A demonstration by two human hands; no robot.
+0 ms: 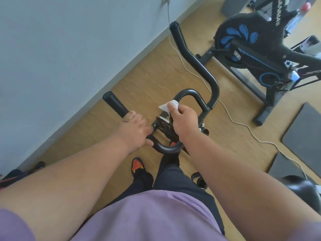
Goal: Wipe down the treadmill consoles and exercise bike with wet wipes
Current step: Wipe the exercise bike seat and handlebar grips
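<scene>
Bike (191, 94) | left hand (137, 131) grips handlebar | right hand (184, 117) pinches wipe (167, 106) | risk: wipe probably slips off curved bar

White cable (232, 117) snakes across wooden floor (139, 80); dark mats (305, 134) right; grey wall (52, 58) left; orange-black shoe (138, 166) near.

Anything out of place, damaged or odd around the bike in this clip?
One thing: a loose white cord trails across the wooden floor between the two bikes, a possible trip hazard. Otherwise normal: left hand holds the handlebar, right hand pinches the wipe.
</scene>
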